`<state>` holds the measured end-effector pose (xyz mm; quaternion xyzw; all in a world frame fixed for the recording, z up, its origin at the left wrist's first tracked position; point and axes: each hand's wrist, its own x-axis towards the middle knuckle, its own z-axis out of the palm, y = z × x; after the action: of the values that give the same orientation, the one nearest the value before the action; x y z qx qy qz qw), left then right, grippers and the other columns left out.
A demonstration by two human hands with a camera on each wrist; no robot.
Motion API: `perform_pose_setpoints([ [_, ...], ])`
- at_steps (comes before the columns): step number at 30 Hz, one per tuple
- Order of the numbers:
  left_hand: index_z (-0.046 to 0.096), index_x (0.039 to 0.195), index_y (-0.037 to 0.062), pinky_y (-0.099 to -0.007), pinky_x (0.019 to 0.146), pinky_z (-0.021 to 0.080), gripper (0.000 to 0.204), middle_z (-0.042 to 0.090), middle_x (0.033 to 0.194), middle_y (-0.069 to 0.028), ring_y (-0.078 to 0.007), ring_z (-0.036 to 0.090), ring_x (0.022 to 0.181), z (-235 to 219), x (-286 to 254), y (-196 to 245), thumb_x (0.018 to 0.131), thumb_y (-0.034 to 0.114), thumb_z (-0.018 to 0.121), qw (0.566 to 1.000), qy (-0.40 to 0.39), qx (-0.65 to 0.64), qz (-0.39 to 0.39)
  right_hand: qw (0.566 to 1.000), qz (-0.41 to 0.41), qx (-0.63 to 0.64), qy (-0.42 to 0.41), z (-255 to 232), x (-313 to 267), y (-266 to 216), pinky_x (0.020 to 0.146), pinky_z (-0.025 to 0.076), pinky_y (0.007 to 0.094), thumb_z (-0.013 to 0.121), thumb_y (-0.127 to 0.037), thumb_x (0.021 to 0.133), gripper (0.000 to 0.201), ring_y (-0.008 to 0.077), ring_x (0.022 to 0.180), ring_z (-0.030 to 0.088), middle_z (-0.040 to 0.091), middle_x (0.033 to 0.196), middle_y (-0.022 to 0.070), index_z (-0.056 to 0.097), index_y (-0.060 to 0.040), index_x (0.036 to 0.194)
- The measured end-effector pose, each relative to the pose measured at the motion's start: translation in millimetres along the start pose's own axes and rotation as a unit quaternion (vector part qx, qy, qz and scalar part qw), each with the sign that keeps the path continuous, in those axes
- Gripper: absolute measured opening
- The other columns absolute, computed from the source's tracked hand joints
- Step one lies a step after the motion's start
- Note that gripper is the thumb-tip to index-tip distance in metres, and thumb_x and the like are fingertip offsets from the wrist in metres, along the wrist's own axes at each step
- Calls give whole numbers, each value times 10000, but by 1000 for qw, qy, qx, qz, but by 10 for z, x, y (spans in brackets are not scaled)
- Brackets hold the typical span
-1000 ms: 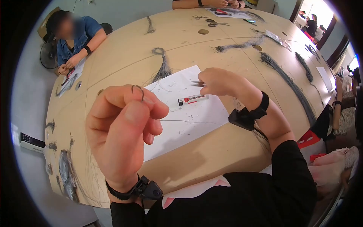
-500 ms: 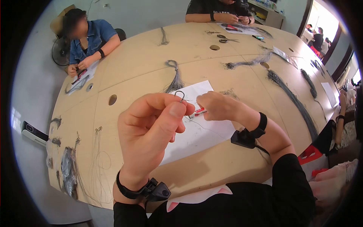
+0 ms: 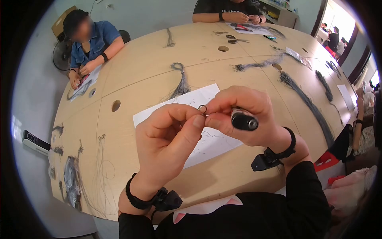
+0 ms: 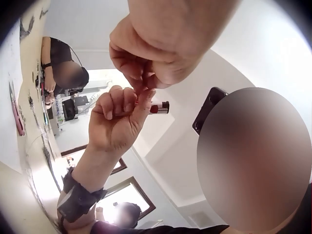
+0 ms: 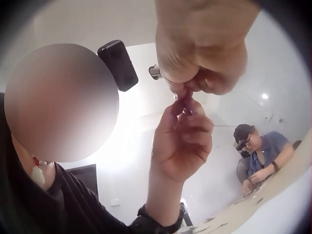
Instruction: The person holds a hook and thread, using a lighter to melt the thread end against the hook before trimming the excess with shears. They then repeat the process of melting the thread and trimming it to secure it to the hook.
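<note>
A pale wooden tabletop [image 3: 223,175] is spreading beneath both hands, its near edge running under the forearms. A white rectangular paper sheet [image 3: 155,113] is lying below the hands, one corner reaching past the left hand [image 3: 165,139] on its outer side and the near edge slanting between the wrists. Beyond the hands, a looped bundle of fine grey strands [image 3: 182,81] is trailing its loose ends by the sheet's far edge; well to the right of the right hand [image 3: 250,105], a long dark-grey strand bundle [image 3: 306,103] is stretching along the table.

Between the two hands, raised above the sheet, a small dark curved metal hook [image 3: 202,107] is sitting at the meeting fingertips. Its rounded bend is pointing up and away from the wearer; the shank is hiding in the fingers, so its full long axis cannot be told. The left thumb and forefinger are pinching it. The right fingers are curling around a slim black-ended tube with red-and-white markings [image 3: 244,120], its black end facing the wearer, while the right fingertips are meeting the left ones.
</note>
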<state>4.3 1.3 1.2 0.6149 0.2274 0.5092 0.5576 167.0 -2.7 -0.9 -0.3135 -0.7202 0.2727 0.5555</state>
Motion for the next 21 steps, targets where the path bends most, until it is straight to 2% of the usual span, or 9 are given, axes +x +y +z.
perform_pose_setpoints([
  [2, 537, 819, -35, -165, 561, 390, 59, 555, 723, -32, -55, 489, 635, 1, 2, -4, 771, -2, 527, 1000, 0, 4, 6, 992, -106, -65, 14, 3, 1, 44, 455, 355, 195, 614, 18, 642, 106, 66, 484, 442, 522, 589, 6, 562, -36, 717],
  [5, 537, 823, -31, -168, 561, 396, 67, 567, 740, -47, -57, 496, 639, 9, 3, -18, 772, 12, 531, 1000, 2, 5, 16, 988, -80, -111, -66, -113, -1, -21, 523, 404, 223, 615, -59, 664, 118, 150, 565, 503, 538, 658, 38, 532, -28, 741],
  [9, 537, 822, -13, -161, 506, 394, 98, 589, 753, -75, -64, 508, 602, -29, 22, 12, 777, 74, 545, 998, 54, 9, 28, 989, -104, -77, -67, -87, 3, 37, 496, 389, 230, 613, -114, 707, 128, 128, 535, 466, 504, 608, 23, 516, -31, 709],
  [11, 537, 821, -6, -159, 485, 390, 111, 595, 755, -81, -66, 510, 586, -41, 21, 25, 778, 96, 549, 998, 59, 13, 31, 998, 30, 41, -31, -29, -1, 88, 469, 373, 220, 579, -197, 767, 197, 93, 510, 436, 454, 558, 2, 503, -22, 723],
  [12, 538, 820, -2, -157, 470, 382, 117, 596, 748, -79, -66, 507, 573, -34, 16, 31, 779, 107, 550, 997, 67, 17, 28, 998, 29, 41, -31, -24, 12, 64, 469, 373, 220, 579, -197, 767, 197, 93, 510, 436, 454, 558, 2, 503, -22, 723],
  [14, 539, 819, 2, -154, 456, 374, 123, 597, 741, -76, -65, 504, 560, -36, 17, 35, 780, 118, 552, 997, 74, 20, 27, 957, 220, 191, -13, -23, 44, 1, 481, 369, 203, 536, -254, 802, 261, 65, 531, 426, 422, 550, -11, 488, -4, 745],
  [16, 539, 824, 1, -155, 458, 374, 133, 597, 750, -78, -66, 504, 569, -51, 20, 36, 779, 125, 558, 997, 66, 8, 30, 968, 191, 164, -14, 5, 47, 41, 484, 353, 173, 500, -269, 822, 281, 45, 537, 422, 437, 569, -15, 490, 11, 813],
  [19, 538, 830, -1, -160, 456, 375, 136, 589, 742, -74, -68, 504, 581, -44, 32, 31, 784, 125, 554, 996, 78, 7, 37, 997, 53, 48, -8, 20, 42, 133, 466, 315, 171, 471, -291, 835, 341, 29, 530, 371, 429, 573, -21, 485, 20, 974],
  [21, 538, 836, -3, -162, 457, 377, 134, 584, 739, -71, -69, 504, 589, -43, 36, 16, 787, 122, 549, 996, 77, 3, 47, 986, 114, 120, -10, -12, 48, 41, 477, 321, 175, 469, -248, 838, 301, 35, 540, 373, 430, 587, -17, 483, 20, 975],
])
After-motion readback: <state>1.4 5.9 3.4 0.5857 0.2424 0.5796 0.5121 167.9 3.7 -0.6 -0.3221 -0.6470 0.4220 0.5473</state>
